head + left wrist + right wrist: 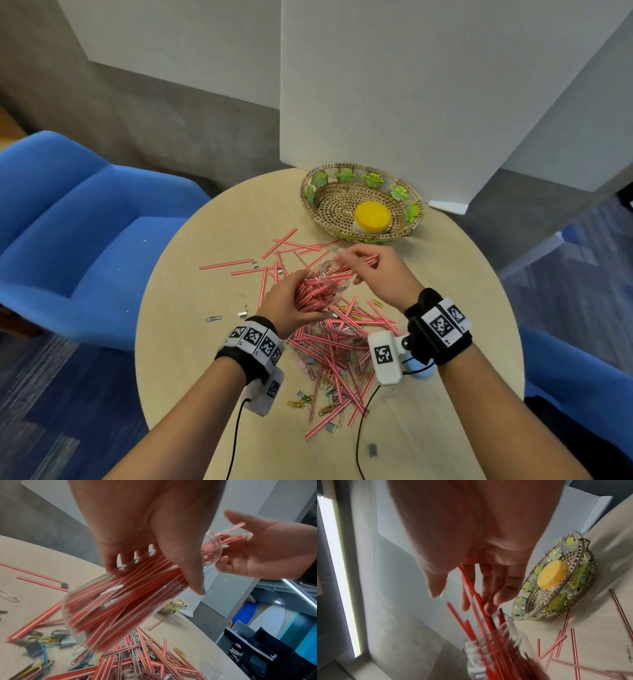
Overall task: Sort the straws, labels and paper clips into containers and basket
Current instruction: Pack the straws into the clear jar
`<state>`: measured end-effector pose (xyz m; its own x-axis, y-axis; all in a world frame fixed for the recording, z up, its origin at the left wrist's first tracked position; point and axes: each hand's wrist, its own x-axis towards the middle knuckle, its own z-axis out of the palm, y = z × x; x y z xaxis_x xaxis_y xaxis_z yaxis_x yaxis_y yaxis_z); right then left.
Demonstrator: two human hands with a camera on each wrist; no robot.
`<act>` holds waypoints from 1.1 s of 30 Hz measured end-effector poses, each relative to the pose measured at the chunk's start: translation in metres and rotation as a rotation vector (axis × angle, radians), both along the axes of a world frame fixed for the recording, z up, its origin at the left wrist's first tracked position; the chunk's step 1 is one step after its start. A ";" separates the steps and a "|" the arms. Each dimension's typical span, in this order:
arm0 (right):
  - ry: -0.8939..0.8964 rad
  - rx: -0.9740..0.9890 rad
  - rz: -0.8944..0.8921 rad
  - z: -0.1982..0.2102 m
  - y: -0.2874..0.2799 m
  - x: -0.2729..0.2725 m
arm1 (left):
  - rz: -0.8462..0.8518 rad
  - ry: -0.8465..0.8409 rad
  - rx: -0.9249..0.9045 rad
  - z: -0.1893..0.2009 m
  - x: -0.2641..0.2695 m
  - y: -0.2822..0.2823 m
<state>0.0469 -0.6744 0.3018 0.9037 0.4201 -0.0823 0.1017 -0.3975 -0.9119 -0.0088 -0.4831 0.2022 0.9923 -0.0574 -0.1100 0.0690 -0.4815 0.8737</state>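
Note:
A clear jar packed with red-and-white striped straws is gripped by my left hand, tilted with its mouth pointing away and to the right. The left wrist view shows the jar above the table, my left hand's fingers wrapped over its side. At the jar's mouth, my right hand pinches a few straws whose lower ends are inside the jar's neck. Below both hands, loose straws and coloured paper clips lie heaped on the round table.
A woven basket with green leaf trim stands at the table's far side and holds a yellow-lidded container. More straws lie scattered before it. A blue paper clip lies at the left. Blue chairs flank the table.

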 end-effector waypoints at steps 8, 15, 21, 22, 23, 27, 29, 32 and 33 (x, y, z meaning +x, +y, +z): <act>-0.145 0.063 -0.105 -0.004 -0.002 -0.001 | 0.033 -0.024 -0.016 -0.002 0.001 0.002; -0.379 -0.114 -0.157 -0.005 0.008 -0.012 | 0.033 0.006 -0.032 -0.003 -0.001 0.002; -0.433 -0.178 -0.093 -0.002 0.013 -0.017 | 0.053 -0.003 -0.036 -0.003 -0.004 0.004; -0.409 -0.182 -0.091 -0.005 0.017 -0.018 | 0.047 -0.010 -0.036 -0.003 -0.004 0.003; -0.369 -0.186 -0.083 -0.007 0.021 -0.018 | 0.039 -0.019 -0.034 -0.002 -0.004 0.002; -0.198 -0.145 -0.052 -0.005 0.028 -0.014 | 0.030 -0.035 -0.027 -0.001 -0.005 0.003; -0.237 -0.110 -0.121 -0.002 0.025 -0.008 | 0.042 -0.035 -0.024 -0.002 -0.006 0.008; -0.241 -0.146 -0.022 -0.002 0.032 -0.006 | 0.066 -0.039 -0.024 -0.001 -0.008 0.013; -0.220 -0.168 0.061 -0.003 0.038 -0.007 | 0.078 -0.043 -0.025 0.000 -0.008 0.015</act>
